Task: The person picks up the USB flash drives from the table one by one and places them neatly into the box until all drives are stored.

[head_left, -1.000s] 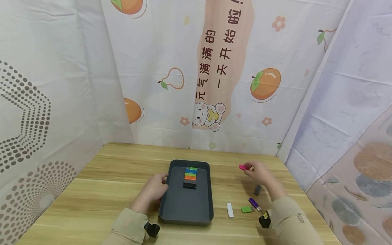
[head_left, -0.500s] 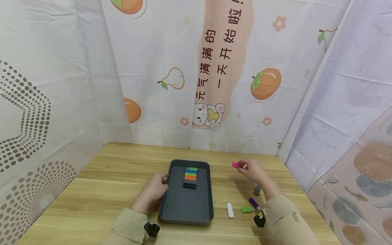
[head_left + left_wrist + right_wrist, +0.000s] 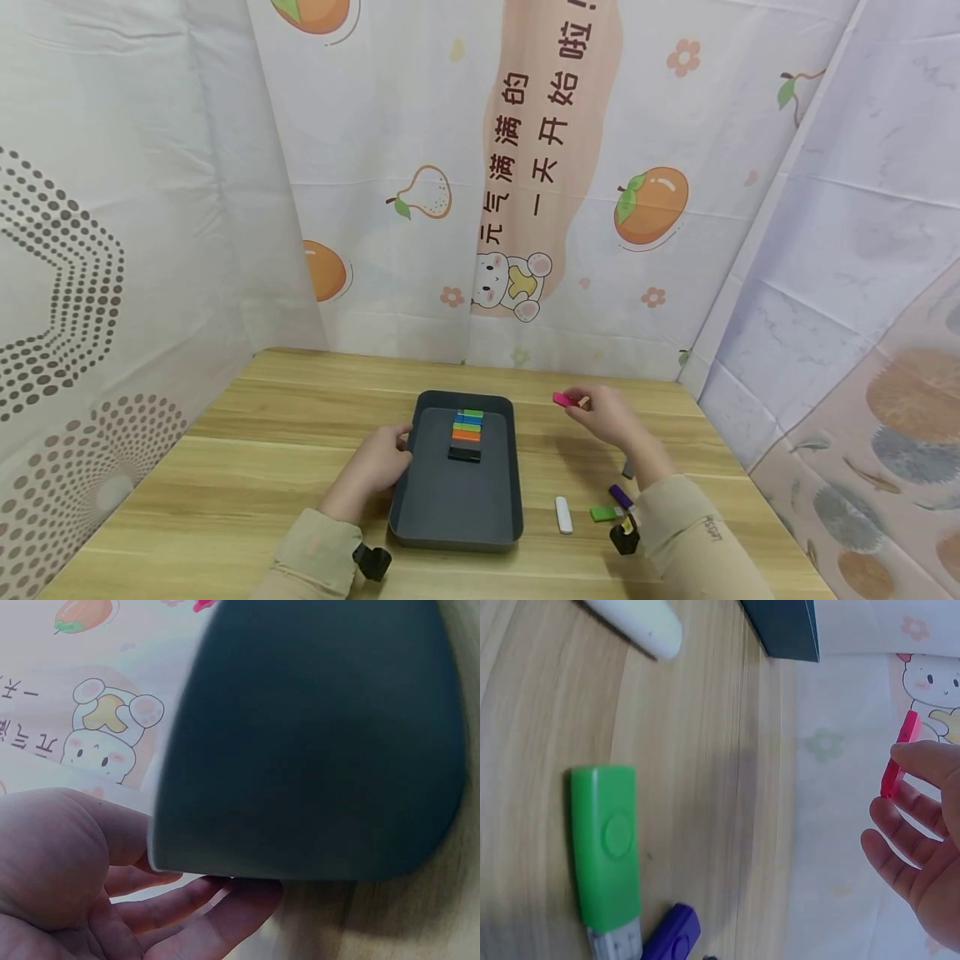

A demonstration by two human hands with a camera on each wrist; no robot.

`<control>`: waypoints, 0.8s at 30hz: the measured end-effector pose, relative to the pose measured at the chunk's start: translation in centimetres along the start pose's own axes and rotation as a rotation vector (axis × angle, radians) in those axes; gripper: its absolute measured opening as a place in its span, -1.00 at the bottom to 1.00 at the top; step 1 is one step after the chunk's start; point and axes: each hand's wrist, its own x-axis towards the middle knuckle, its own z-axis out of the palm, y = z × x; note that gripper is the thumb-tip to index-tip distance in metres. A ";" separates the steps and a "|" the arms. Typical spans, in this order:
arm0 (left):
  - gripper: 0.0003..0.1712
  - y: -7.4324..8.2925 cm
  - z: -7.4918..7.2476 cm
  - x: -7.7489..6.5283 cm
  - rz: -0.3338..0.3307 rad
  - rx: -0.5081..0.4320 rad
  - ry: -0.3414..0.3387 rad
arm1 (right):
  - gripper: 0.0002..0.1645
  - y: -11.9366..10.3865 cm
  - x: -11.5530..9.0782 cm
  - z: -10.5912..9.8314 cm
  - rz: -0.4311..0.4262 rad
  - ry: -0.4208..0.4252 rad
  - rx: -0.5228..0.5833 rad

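Observation:
My right hand (image 3: 606, 413) pinches a pink USB stick (image 3: 562, 399) between thumb and fingers, up over the table beyond the tray's right side. The right wrist view shows the same pink stick (image 3: 909, 729) held edge-on, the other fingers loosely bent below it. With thumb and fingers, my left hand (image 3: 378, 457) grips the left wall of a dark grey tray (image 3: 453, 508). In the left wrist view the tray's outer wall (image 3: 315, 750) fills most of the picture. Inside the tray, several USB sticks lie in a column, including an orange one (image 3: 467, 435) and a black one (image 3: 464, 455).
Right of the tray, a white stick (image 3: 563, 515), a green USB stick (image 3: 603, 513), a purple one (image 3: 621, 497) and a grey one (image 3: 628, 468) lie on the wooden table (image 3: 300, 392). A printed curtain (image 3: 375, 275) hangs behind the table.
My right hand has moved left toward the tray, carrying the pink USB stick. The left hand and the tray have stayed put.

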 end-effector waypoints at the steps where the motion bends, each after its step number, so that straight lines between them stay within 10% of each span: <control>1: -0.34 0.0 0.0 0.0 0.000 0.000 0.000 | -0.74 -0.2 0.0 0.1 -0.005 0.001 0.002; 24: -0.36 0.0 -0.2 0.0 -0.001 0.010 -0.007 | -0.75 -3.4 0.8 1.3 -0.093 0.025 0.076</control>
